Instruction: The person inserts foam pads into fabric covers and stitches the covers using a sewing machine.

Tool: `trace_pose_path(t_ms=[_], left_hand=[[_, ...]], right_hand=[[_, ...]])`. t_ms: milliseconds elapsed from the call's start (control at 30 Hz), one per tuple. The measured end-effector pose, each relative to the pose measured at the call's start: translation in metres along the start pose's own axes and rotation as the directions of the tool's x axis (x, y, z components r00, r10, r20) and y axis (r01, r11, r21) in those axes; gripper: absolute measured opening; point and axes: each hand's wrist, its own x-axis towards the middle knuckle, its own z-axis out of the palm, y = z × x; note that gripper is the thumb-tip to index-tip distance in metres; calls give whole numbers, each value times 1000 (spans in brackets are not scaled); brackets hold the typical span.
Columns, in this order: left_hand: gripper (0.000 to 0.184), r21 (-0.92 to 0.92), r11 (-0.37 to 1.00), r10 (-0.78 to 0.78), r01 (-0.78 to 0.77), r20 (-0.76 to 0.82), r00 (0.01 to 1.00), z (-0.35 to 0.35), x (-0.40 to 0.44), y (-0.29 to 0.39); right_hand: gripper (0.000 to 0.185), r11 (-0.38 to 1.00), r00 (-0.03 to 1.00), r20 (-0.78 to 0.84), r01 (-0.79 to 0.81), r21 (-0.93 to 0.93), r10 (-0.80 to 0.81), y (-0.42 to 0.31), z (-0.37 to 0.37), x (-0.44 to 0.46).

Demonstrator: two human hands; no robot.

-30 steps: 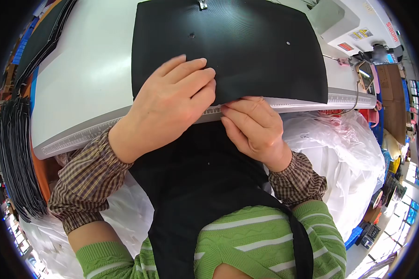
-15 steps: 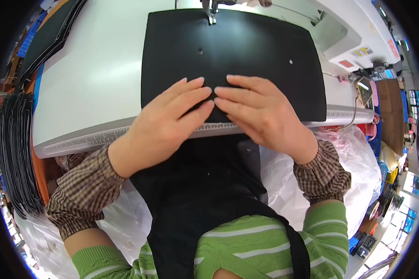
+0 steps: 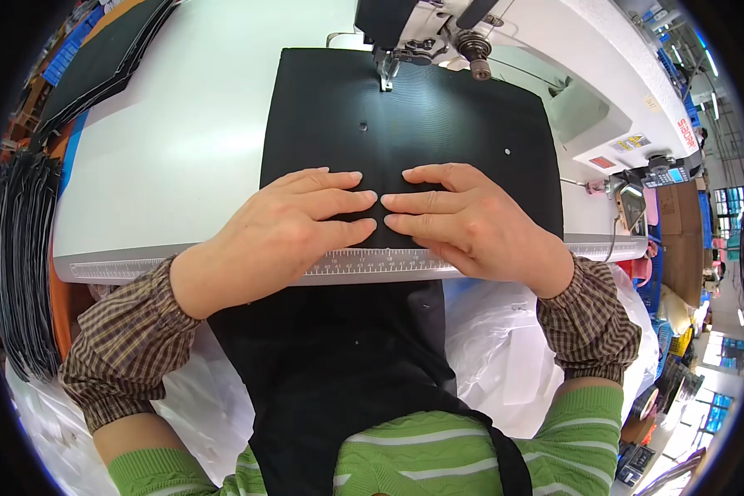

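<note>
A black fabric panel point(image 3: 446, 124) with two small holes lies flat on the white sewing table, its far edge under the presser foot point(image 3: 386, 76) of a sewing machine point(image 3: 603, 91). My left hand point(image 3: 285, 215) rests on the panel's near left part, fingers stretched out and pointing right. Opposite it, my right hand point(image 3: 475, 217) lies on the near right part with fingers extended leftward. The fingertips of both hands almost meet at the middle of the panel. Neither hand grips anything. Part of the panel's near edge is hidden under the hands.
A ruler strip point(image 3: 364, 261) runs along the table's front edge. Stacked black pieces point(image 3: 25, 264) hang at the left, with more black panels point(image 3: 107, 62) at the back left. On the right are a phone point(image 3: 631, 207) and a cardboard box point(image 3: 678, 240). White plastic sheeting point(image 3: 504, 347) lies below the table.
The head view has tilted up, bringing more of the machine head into sight. Both hands stay flat on the panel, their fingers slightly straighter. The panel still lies under the presser foot.
</note>
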Motion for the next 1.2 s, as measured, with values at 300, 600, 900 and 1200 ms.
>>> trace_pose_path(t_ms=[300,600,900,1200], left_hand=[[28,108,994,17,-11,-48,999,4,9,-6],[32,157,987,-7,13,-42,999,1,16,-10],[33,234,971,-32,41,-44,999,-3,24,-13],[31,167,981,-81,95,-91,993,-4,29,-25]], right_hand=[[35,1000,1000,-29,-12,-6,12,12,0,-1],[34,999,997,-76,19,-32,-22,22,-2,3],[29,994,989,-148,12,-112,-29,24,-1,1],[23,998,975,-221,-10,-55,-3,24,-3,-6]])
